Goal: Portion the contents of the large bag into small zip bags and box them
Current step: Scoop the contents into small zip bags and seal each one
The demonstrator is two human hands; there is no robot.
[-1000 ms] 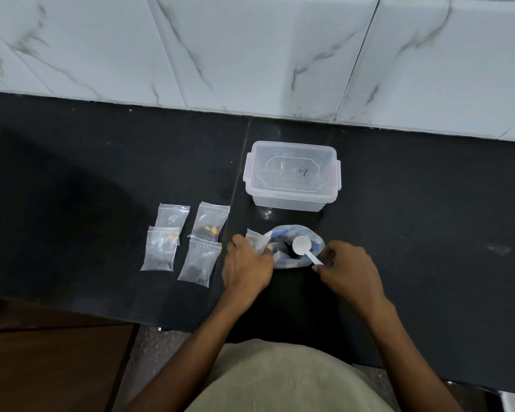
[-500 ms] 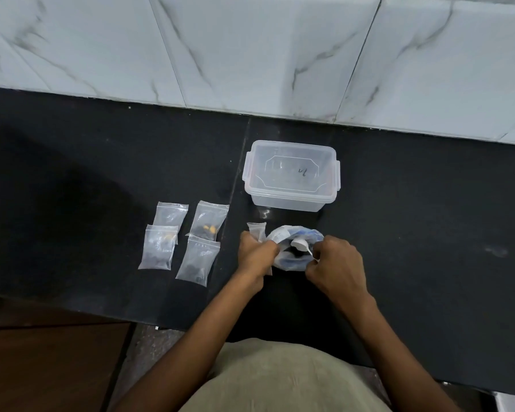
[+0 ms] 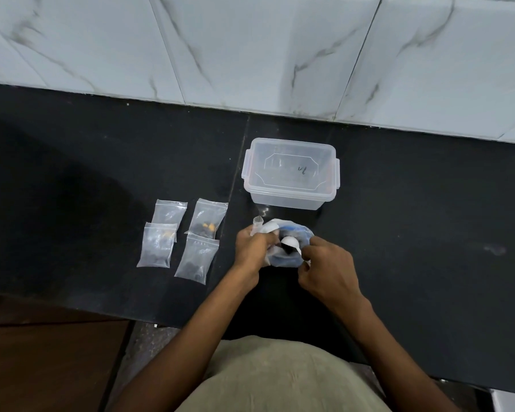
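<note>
Head view shows my right hand (image 3: 329,270) has dipped the white scoop (image 3: 290,242) into the large bag (image 3: 292,257) on the surface, its grip pinching the handle, while my left hand (image 3: 253,248) grips a small zip bag (image 3: 257,226), so another portion comes next.

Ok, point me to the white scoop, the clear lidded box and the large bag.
white scoop (image 3: 289,241), head view, on its round bowl.
clear lidded box (image 3: 290,171), head view, middle of its lid.
large bag (image 3: 286,260), head view, on its blue near wall between the hands.
</note>
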